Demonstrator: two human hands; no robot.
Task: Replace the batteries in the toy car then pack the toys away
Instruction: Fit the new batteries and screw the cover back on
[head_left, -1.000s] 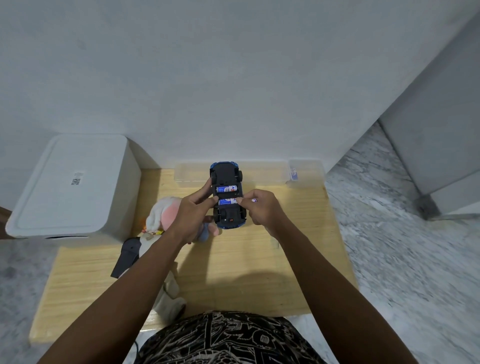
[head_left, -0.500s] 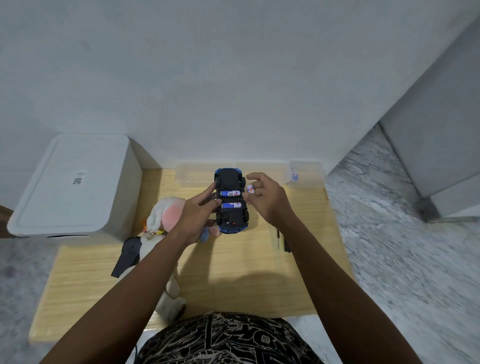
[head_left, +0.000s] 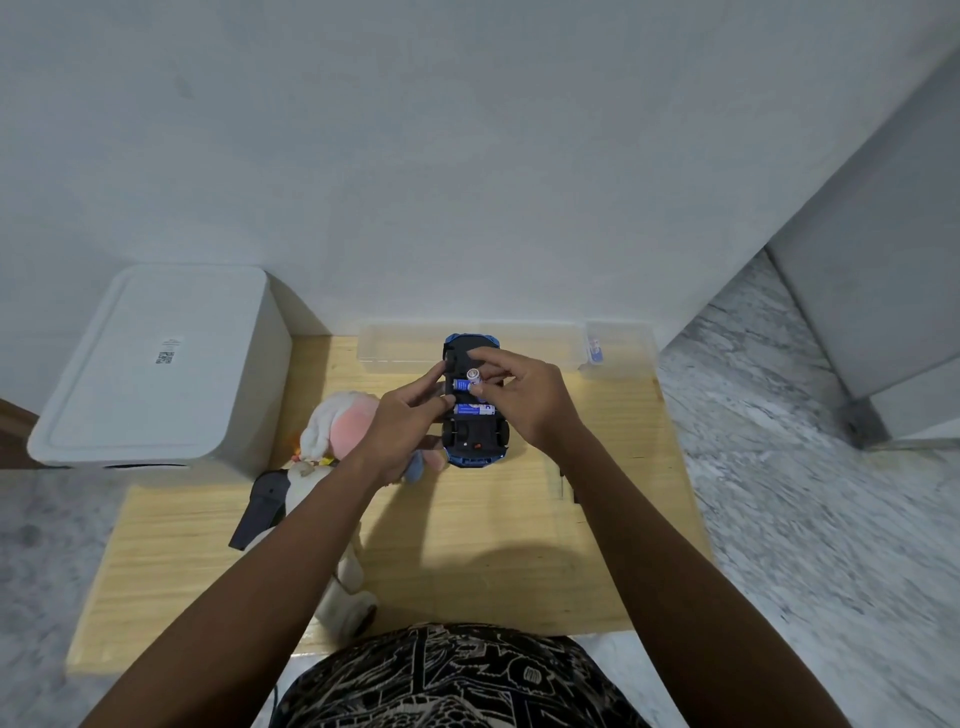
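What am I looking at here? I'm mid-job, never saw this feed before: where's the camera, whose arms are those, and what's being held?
There is no machine here. The single picture comes from a wide-angle camera worn on a person's head, looking forward and down, so the two bare arms coming up from the bottom edge are the wearer's own.

The left hand holds a blue toy car, turned underside up with its battery bay open, above a low wooden table. Two batteries already lie in the bay. The right hand pinches another battery over the bay.

On the table: a plush toy under the left arm, a dark object beside it that I cannot identify, and a clear plastic container along the far edge. A white lidded bin stands left of the table.
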